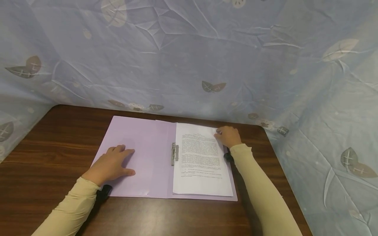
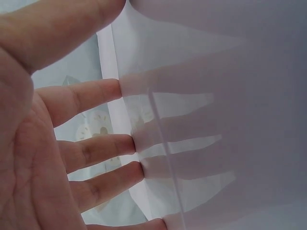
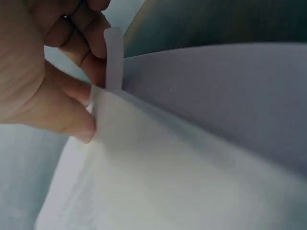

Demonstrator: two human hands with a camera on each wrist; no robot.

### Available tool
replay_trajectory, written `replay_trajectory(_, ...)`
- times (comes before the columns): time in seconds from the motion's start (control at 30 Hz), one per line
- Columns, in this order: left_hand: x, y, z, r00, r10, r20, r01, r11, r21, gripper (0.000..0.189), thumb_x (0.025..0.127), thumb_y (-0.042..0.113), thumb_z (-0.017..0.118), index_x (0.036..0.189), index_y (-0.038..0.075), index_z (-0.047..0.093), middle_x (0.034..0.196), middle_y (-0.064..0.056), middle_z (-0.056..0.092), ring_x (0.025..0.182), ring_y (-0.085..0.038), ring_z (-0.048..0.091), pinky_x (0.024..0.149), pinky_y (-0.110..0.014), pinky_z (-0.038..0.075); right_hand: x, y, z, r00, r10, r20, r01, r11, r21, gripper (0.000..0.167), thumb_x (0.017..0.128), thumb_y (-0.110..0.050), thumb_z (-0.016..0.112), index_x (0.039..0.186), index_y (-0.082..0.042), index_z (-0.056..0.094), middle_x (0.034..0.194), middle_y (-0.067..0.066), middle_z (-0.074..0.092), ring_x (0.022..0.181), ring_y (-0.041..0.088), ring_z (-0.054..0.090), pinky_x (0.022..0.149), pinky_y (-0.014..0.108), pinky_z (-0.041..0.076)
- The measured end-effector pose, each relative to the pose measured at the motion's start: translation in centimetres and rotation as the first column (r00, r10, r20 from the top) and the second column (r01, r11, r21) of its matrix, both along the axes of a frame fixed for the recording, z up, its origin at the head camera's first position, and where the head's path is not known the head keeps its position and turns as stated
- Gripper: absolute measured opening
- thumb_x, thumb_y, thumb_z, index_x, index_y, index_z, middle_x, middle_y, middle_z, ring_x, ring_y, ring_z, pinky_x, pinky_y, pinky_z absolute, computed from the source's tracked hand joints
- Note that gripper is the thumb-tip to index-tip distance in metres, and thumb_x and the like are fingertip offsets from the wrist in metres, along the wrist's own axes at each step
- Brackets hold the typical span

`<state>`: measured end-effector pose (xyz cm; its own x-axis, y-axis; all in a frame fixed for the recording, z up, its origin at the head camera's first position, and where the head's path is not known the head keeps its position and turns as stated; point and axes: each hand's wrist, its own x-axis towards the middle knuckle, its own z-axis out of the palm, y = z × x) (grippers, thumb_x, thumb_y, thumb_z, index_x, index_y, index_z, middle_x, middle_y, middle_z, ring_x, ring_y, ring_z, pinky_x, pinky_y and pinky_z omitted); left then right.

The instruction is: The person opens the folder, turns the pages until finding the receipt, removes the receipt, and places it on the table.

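Note:
A light purple folder (image 1: 147, 164) lies spread on the table, with a metal clip (image 1: 175, 154) near its spine. On its right half is a stack of printed paper (image 1: 203, 183). My left hand (image 1: 110, 165) is over the left cover, fingers spread; in the left wrist view its fingertips touch the smooth purple surface (image 2: 268, 120). At the stack's upper right corner, my right hand (image 1: 228, 136) pinches the paper. The right wrist view shows the thumb (image 3: 72, 117) on the paper's corner (image 3: 144, 153), other fingers curled behind, beside a short pale strip (image 3: 114, 57).
The dark wooden table (image 1: 53, 157) extends around the folder on all sides. A pale blue curtain (image 1: 183, 59) with leaf prints hangs along the table's back and right edges. Dark bands (image 1: 104, 191) are worn at both wrists.

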<state>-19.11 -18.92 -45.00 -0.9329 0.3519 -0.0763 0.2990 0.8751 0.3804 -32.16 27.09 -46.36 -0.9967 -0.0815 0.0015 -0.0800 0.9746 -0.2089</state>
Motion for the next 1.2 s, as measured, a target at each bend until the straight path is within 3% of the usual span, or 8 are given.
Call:
replay_trajectory(0.1,0.0,0.1,-0.1,1.0,-0.001,-0.002,0.001,1.0,-0.002,0.083,0.077,0.044,0.089,0.142,0.002,0.06,0.146,-0.038,0.047,0.132,-0.063,0.042,0.099,-0.075,0.042,-0.1,0.2,-0.1,0.995,-0.063,0.081,0.073,0.99,-0.122,0.054,0.098,-0.021,0.071,0.144,0.003,0.055,0.133,0.024,0.066,0.121,0.042,0.064,0.104,0.056,0.049)
replay_trajectory(0.2,-0.1,0.1,-0.2,1.0,-0.002,-0.006,0.002,1.0,-0.003,0.082,0.077,0.043,0.089,0.142,0.002,0.06,0.146,-0.038,0.047,0.132,-0.063,0.042,0.099,-0.075,0.042,-0.2,0.5,-0.1,0.982,-0.108,0.152,0.144,0.957,-0.252,0.072,0.098,-0.017,0.068,0.156,0.006,0.033,0.14,0.03,0.058,0.127,0.044,0.059,0.108,0.057,0.047)
replay_trajectory(0.27,-0.1,0.2,-0.3,1.0,-0.001,-0.007,0.001,1.0,-0.004,0.083,0.077,0.043,0.089,0.142,0.002,0.06,0.146,-0.038,0.047,0.132,-0.063,0.042,0.099,-0.075,0.042,-0.3,0.9,0.0,0.977,-0.121,0.174,0.171,0.935,-0.309,0.074,0.098,-0.017,0.067,0.157,0.007,0.03,0.14,0.03,0.057,0.126,0.043,0.057,0.108,0.057,0.046)
replay_trajectory(0.43,-0.1,0.3,-0.3,1.0,0.008,0.002,-0.008,1.0,-0.009,0.083,0.077,0.043,0.089,0.142,0.002,0.059,0.147,-0.038,0.046,0.133,-0.063,0.041,0.1,-0.076,0.041,-0.4,1.8,0.2,0.975,-0.114,0.19,0.182,0.9,-0.397,0.045,0.101,-0.023,0.065,0.136,0.004,0.059,0.125,0.022,0.064,0.107,0.034,0.061,0.095,0.05,0.052)
replay_trajectory(0.6,0.0,0.3,-0.2,1.0,0.011,-0.002,-0.011,1.0,-0.011,0.084,0.076,0.044,0.09,0.143,0.002,0.059,0.147,-0.038,0.046,0.133,-0.063,0.041,0.1,-0.077,0.04,-0.3,2.3,0.5,0.983,-0.098,0.155,0.158,0.883,-0.442,0.032,0.101,-0.022,0.066,0.123,0.001,0.07,0.117,0.019,0.07,0.097,0.03,0.064,0.087,0.047,0.056)
replay_trajectory(0.77,0.0,0.3,-0.3,1.0,0.01,-0.002,-0.01,1.0,-0.002,0.084,0.077,0.044,0.09,0.143,0.002,0.059,0.147,-0.038,0.046,0.133,-0.064,0.04,0.1,-0.077,0.039,-0.5,2.6,0.4,0.987,-0.079,0.137,0.132,0.889,-0.439,0.031,0.1,-0.025,0.068,0.117,0.001,0.073,0.109,0.017,0.072,0.09,0.028,0.065,0.083,0.044,0.055)
replay_trajectory(1.03,0.0,0.2,-0.3,1.0,0.014,-0.001,-0.014,1.0,-0.007,0.084,0.077,0.043,0.09,0.143,0.002,0.059,0.147,-0.038,0.046,0.133,-0.063,0.041,0.101,-0.077,0.039,-0.8,3.4,0.1,0.977,-0.032,0.212,0.117,0.91,-0.397,0.036,0.099,-0.033,0.069,0.116,-0.002,0.074,0.105,0.013,0.071,0.092,0.027,0.06,0.087,0.044,0.05)
replay_trajectory(1.2,0.0,0.1,-0.3,1.0,0.01,0.002,-0.01,1.0,-0.007,0.085,0.077,0.044,0.089,0.143,0.001,0.059,0.146,-0.039,0.046,0.133,-0.064,0.04,0.101,-0.077,0.039,-0.9,3.7,-0.2,0.974,-0.024,0.224,0.121,0.894,-0.43,0.032,0.1,-0.034,0.068,0.111,-0.004,0.077,0.101,0.009,0.071,0.089,0.025,0.059,0.081,0.039,0.047)
